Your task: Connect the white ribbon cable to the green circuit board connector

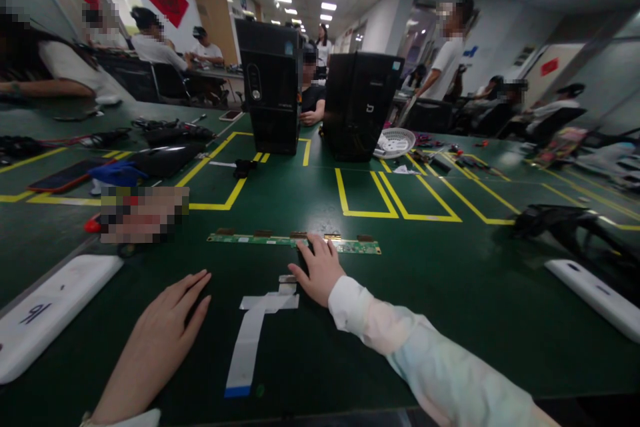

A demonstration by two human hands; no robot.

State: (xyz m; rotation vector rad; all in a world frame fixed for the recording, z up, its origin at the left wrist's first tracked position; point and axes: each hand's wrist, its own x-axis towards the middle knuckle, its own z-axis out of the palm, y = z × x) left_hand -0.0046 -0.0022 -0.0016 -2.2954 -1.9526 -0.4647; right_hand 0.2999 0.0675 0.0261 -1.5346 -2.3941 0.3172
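Observation:
A long, narrow green circuit board [270,240] lies across the green table in front of me. My right hand [320,270] rests over its middle-right part, fingers spread and fingertips at the board; nothing is visibly gripped. My left hand [170,320] lies flat on the table to the left, fingers stretched out and nothing in them. Between the two hands lies a white flat ribbon cable [249,347] with a blue end. A strip of clear tape [277,302] appears to cross its upper end, close to a small silvery connector piece [287,280].
Two black computer towers [273,93] [360,107] stand at the back. White devices lie left [55,310] and right [595,297]. A white basket [396,142], yellow tape outlines, cables and tools are farther back. A dark bag-like item [565,223] lies right. Several people sit or stand beyond.

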